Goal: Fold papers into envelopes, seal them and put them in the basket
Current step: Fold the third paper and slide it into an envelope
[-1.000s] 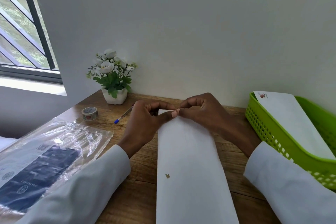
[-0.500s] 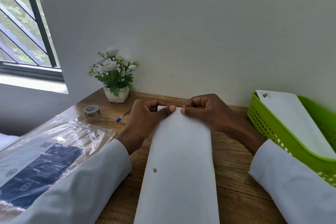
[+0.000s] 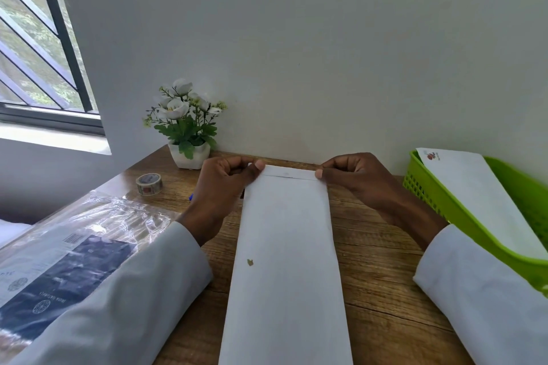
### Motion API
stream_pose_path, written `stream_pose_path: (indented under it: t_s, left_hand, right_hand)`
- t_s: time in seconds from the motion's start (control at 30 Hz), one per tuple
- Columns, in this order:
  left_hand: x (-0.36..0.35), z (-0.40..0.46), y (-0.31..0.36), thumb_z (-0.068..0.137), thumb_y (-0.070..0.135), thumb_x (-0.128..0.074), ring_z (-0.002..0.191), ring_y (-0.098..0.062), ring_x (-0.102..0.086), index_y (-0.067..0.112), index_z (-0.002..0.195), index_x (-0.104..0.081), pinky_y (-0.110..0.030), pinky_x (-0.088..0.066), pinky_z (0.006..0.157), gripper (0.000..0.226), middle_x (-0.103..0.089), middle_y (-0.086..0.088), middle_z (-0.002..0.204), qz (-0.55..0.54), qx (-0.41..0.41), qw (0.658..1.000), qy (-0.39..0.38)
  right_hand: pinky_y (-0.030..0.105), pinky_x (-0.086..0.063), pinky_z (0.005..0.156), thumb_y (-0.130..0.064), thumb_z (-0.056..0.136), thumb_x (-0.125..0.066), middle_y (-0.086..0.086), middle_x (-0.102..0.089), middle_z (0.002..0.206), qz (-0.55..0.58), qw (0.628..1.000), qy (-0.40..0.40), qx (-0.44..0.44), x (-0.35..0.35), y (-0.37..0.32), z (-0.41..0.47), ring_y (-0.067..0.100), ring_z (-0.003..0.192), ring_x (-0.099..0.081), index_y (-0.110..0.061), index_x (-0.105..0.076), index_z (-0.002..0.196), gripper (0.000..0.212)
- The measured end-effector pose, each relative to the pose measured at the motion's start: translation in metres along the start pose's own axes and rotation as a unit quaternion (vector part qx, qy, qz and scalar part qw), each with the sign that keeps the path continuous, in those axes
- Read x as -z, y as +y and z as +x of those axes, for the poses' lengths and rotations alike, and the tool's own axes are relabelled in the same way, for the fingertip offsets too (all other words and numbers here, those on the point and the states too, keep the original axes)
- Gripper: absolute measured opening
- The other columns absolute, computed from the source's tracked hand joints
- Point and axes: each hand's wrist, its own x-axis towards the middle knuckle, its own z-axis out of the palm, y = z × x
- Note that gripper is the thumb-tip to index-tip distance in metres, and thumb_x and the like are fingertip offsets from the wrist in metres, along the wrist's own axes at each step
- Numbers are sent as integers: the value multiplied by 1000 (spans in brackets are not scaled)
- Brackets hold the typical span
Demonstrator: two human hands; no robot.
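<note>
The flap is pressed flat at the far end of the envelope.

The thumbs, together a moment ago, have been slid apart to the corners. The envelope point(image 3: 286, 261) lies on the table point(image 3: 382, 261); its flap is pinched by the left hand point(image 3: 225, 184) and right hand point(image 3: 353, 178), fingers curled. The basket point(image 3: 439, 195) waits beside it.

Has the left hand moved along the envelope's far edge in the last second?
Yes. The left hand slid outward from the middle to the envelope's left corner, toward the flower pot.
</note>
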Motion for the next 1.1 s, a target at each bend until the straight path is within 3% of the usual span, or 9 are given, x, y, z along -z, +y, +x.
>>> stream_pose_path:
  t_s: [0.1, 0.23, 0.5, 0.6, 0.67, 0.8, 0.9, 1.03, 1.1]
  left_hand:
    - [2, 2, -1, 88, 17, -67, 82, -21, -72, 12, 88, -75, -31, -59, 70, 9, -77, -6, 86, -18, 20, 1000, 1]
    - [3, 1, -2, 90, 18, -64, 82, -20, -72, 10, 92, -74, -27, -57, 66, 13, -77, -5, 87, -36, 28, 999, -14]
    - [4, -1, 0, 85, 13, -59, 106, -15, -66, 21, 113, -70, -26, -55, 74, 32, -69, -3, 120, -177, 11, 965, -193]
    - [4, -1, 1, 87, 3, -55, 113, -17, -63, 15, 119, -66, -27, -55, 80, 36, -64, -5, 128, -206, -3, 949, -240]
    - [6, -1, -1, 86, -7, -53, 115, -19, -62, 10, 120, -63, -28, -55, 83, 39, -64, -7, 128, -207, -14, 944, -257]
    - [4, -1, -5, 80, 10, -73, 105, -21, -66, 13, 105, -71, -34, -57, 83, 25, -70, -8, 112, -163, -36, 960, -224]
    - [1, -2, -4, 73, 27, -75, 96, -22, -67, 20, 90, -78, -39, -57, 88, 19, -75, -5, 95, -114, -44, 979, -166]
    - [3, -1, 0, 75, 31, -75, 79, -14, -69, 19, 88, -78, -26, -57, 69, 18, -77, -4, 88, -75, -47, 994, -68]
    - [8, 2, 1, 78, 26, -75, 74, -14, -69, 18, 85, -78, -25, -56, 65, 10, -77, -3, 84, -43, -21, 999, -9]
  right_hand:
    - [24, -52, 80, -20, 87, -71, 7, -78, 93, 15, 1000, 3, -4, 4, 4, 0, 14, 85, -69, -9, -78, 91, 14]
    - [14, -54, 72, -22, 86, -73, 0, -78, 88, 27, 1000, 4, -3, 4, 9, 1, 6, 81, -70, -13, -78, 87, 11]
    - [25, -57, 68, -20, 85, -74, -1, -77, 82, 106, 992, 33, -67, -15, 20, 2, 11, 77, -70, -16, -78, 80, 7]
    - [34, -59, 77, -24, 84, -75, 3, -78, 90, 119, 987, 25, -101, -25, 21, 0, 14, 84, -71, -12, -77, 84, 12]
    - [31, -59, 68, -24, 85, -74, 3, -78, 89, 144, 982, 29, -122, -29, 21, -1, 13, 80, -70, -7, -76, 91, 18]
    - [29, -54, 64, -20, 85, -73, 5, -76, 87, 175, 970, 8, -166, -34, 21, -3, 14, 73, -67, -4, -75, 97, 20]
    - [20, -52, 51, -12, 85, -72, 0, -76, 73, 155, 973, -37, -167, -37, 19, -5, 9, 61, -68, -11, -77, 83, 6]
    - [10, -45, 46, -4, 93, -59, -12, -69, 54, 127, 982, -58, -131, -21, 10, -4, -3, 45, -61, -27, -77, 54, 49]
    - [13, -52, 55, -27, 90, -67, -5, -77, 73, 144, 982, -38, -115, -9, 0, -3, 5, 62, -71, -23, -81, 71, 24]
